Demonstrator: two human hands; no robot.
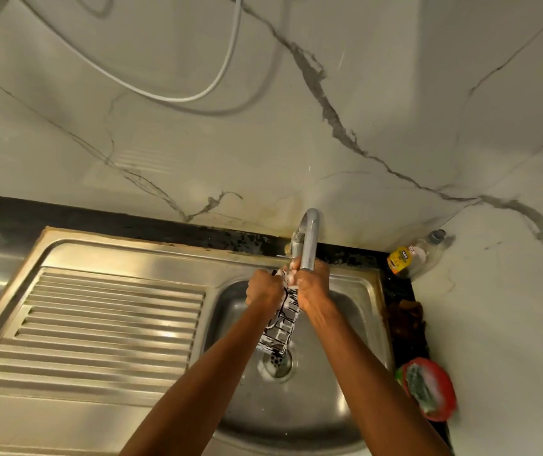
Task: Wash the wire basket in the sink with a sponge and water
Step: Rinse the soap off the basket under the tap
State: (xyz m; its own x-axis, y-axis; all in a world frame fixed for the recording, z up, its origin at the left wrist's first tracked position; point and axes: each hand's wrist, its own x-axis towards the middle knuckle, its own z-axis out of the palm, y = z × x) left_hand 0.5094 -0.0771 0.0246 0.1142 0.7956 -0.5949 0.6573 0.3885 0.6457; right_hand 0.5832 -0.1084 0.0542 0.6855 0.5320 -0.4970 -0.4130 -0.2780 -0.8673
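Both forearms reach over the stainless-steel sink basin (355,311). The soapy black wire basket (280,327) hangs upright between the hands, above the round drain (276,360), its top beneath the curved grey metal tap (309,238). The left hand (263,289) is clenched around the basket's upper edge. The right hand (313,284) presses against the basket's other side near the tap; whether it grasps anything cannot be told. A ribbed drainboard (99,324) lies to the left. On the dark tabletop (401,291) at right stand a clear bottle with a yellow label (411,255) and a red dish holding a foamy green scrubber (428,386).
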